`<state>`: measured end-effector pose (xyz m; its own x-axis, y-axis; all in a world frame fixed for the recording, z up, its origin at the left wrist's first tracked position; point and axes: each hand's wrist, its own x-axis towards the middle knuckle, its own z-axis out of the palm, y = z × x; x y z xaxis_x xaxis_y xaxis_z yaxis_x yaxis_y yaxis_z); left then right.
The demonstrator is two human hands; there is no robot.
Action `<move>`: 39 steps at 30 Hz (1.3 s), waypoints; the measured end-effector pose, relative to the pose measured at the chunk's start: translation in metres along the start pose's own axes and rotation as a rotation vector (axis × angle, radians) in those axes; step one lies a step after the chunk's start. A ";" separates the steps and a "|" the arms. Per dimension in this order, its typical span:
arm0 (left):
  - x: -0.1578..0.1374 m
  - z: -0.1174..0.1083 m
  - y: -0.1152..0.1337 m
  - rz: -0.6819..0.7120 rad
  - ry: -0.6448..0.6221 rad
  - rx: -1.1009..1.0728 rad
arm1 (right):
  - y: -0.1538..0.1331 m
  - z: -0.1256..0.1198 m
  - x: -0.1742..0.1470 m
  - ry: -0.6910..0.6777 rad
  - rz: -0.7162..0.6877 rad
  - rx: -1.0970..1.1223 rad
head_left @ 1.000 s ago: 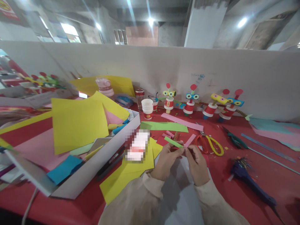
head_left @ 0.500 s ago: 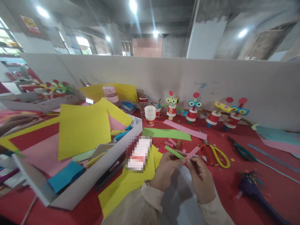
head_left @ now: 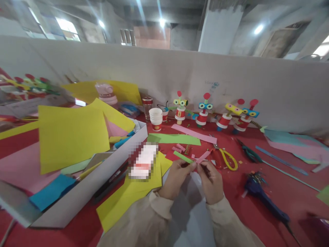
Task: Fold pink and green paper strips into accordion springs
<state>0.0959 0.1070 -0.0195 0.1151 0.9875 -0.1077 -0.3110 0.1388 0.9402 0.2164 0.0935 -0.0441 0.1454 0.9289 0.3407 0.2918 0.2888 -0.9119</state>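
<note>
From my end, with the scissors (head_left: 223, 151) as landmark, the work sits just to their left: the green strip (head_left: 182, 156) and the pink strip (head_left: 204, 156) meet between my fingertips, green slanting away from the scissors, pink slanting toward their red handle. My left hand (head_left: 176, 180) has its grip pinched closed, apparently on the green; my right hand (head_left: 212, 181) is closed the same way, seemingly on the pink. The crossing is mostly behind the thumbs, so I can't tell how the ends overlap or whether they're stuck.

As I judge it, the step is bringing the two strips together at an angle. To do it well, I'd keep the left pinch steady as the anchor, square the edges with the right, then press flat right at the corner; a skewed start would carry through any later fold. Thin paper should crease easily, so light pressure will do. I'd also mind the pink end, which is close to the scissors, and leave the glue gun (head_left: 267, 200), right of them and nearer me, well out of my sleeve's way.
</note>
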 end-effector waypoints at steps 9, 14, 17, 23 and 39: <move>0.004 0.001 -0.008 -0.075 0.023 -0.206 | -0.011 0.010 -0.004 0.029 0.115 0.161; 0.002 0.002 -0.012 -0.139 -0.057 -0.302 | -0.007 0.009 -0.004 -0.005 0.076 0.089; -0.001 0.003 -0.008 -0.187 -0.099 -0.374 | -0.004 0.003 -0.001 -0.035 -0.012 -0.051; -0.002 -0.004 -0.002 -0.307 -0.125 -0.528 | -0.006 -0.007 0.002 -0.066 -0.154 -0.151; 0.004 -0.001 -0.008 -0.382 -0.091 -0.749 | -0.006 -0.005 0.005 -0.073 -0.212 -0.251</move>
<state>0.0981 0.1100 -0.0279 0.4049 0.8571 -0.3185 -0.7748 0.5066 0.3783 0.2198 0.0956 -0.0355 -0.0089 0.8708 0.4915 0.5330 0.4200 -0.7345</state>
